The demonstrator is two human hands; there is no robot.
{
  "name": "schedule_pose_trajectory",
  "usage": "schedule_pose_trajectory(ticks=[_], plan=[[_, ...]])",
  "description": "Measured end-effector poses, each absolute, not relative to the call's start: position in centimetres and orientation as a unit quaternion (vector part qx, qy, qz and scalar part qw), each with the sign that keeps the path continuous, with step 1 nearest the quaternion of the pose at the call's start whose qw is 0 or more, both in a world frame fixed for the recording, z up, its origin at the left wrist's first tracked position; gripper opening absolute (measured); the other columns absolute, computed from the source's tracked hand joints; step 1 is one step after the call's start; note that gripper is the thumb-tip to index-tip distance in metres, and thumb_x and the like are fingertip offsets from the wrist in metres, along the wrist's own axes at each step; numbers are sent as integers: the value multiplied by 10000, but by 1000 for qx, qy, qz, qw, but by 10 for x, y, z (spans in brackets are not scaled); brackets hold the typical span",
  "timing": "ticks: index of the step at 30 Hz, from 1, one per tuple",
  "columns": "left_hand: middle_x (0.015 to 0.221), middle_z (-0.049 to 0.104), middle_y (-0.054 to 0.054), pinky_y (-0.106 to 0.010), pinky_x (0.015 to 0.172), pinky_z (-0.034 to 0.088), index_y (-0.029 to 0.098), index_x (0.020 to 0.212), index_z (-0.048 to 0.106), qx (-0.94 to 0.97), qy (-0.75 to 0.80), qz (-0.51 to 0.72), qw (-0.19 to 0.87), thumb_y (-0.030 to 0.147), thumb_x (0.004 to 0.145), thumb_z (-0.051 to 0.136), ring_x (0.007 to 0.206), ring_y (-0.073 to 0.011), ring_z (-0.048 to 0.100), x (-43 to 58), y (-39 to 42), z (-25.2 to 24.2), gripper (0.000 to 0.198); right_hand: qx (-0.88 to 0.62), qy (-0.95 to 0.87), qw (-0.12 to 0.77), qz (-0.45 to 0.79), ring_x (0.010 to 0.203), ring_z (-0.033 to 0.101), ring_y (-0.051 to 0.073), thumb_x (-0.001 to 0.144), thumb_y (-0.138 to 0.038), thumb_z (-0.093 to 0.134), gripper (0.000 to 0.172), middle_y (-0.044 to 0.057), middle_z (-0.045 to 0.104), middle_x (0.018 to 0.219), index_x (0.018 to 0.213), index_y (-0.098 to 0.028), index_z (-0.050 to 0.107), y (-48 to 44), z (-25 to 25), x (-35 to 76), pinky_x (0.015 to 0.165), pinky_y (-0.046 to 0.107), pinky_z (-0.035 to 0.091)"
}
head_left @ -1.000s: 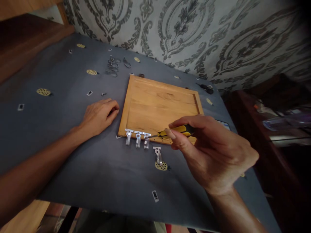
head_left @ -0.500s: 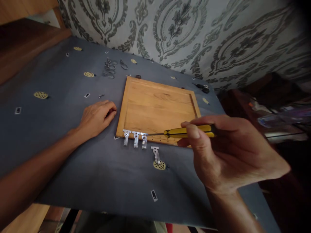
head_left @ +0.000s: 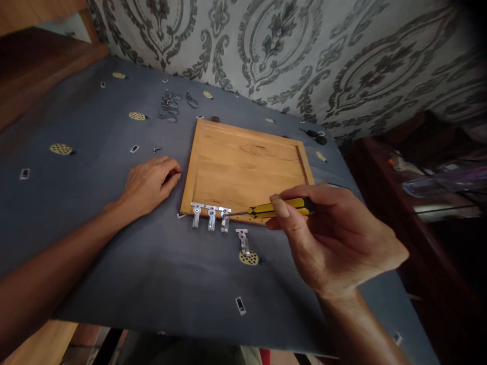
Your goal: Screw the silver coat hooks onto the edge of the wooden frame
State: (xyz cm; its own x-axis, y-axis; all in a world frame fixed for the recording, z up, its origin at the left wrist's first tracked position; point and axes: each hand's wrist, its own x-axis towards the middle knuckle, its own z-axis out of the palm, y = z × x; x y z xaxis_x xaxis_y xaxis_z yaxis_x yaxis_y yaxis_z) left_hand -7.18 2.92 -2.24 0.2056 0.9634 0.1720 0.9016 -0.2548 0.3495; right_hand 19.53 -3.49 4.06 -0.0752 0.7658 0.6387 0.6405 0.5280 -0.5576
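My right hand (head_left: 335,233) grips a yellow-and-black screwdriver (head_left: 279,208) between thumb and fingers, held nearly level. Its tip meets the third metal clip (head_left: 225,218) along the near edge of a wooden panel (head_left: 247,167). Two similar clips, the first (head_left: 197,214) and the second (head_left: 212,217), sit to its left on that edge. A loose clip (head_left: 242,241) lies on the cloth just in front of the panel. Left of the panel, my left hand (head_left: 154,177) rests on the table, fingers loosely curled, with nothing visible in it.
A pile of metal clips (head_left: 170,104) and a single clip (head_left: 192,100) lie toward the back. Small screws (head_left: 157,150) are beyond my left hand. Dark-handled scissors (head_left: 316,136) lie at back right. The patterned wall (head_left: 228,45) bounds the far side of the table.
My right hand and the screwdriver have shifted left and slightly down, the tip dropping a little on the third clip. The left hand has stayed put.
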Motion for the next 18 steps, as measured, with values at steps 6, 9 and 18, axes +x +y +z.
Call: schedule_pose_trajectory(ticks=[6,9,18], plan=[[928,670,-61,-353,685,418,211,934,626,774,599,182,89,269,933,459,837,-240,614,-72,29,-22,176,-459,-749,475,60,571,653,148,837,-234,777,127,-9,720,784,940,-275,715,-33,40,195,567,310,537],[931,669,-60,-350,682,412,212,931,620,775,599,182,88,273,938,454,837,-237,611,-72,29,-22,177,-454,-753,472,66,575,659,152,843,-232,774,139,-10,733,804,960,-279,715,-33,44,195,575,320,549],[927,664,-61,-345,692,411,211,920,621,771,602,185,94,275,924,455,836,-233,602,-71,29,-23,178,-444,-790,410,101,593,711,144,879,-306,747,93,-16,766,832,966,-275,734,-28,61,195,583,285,583]])
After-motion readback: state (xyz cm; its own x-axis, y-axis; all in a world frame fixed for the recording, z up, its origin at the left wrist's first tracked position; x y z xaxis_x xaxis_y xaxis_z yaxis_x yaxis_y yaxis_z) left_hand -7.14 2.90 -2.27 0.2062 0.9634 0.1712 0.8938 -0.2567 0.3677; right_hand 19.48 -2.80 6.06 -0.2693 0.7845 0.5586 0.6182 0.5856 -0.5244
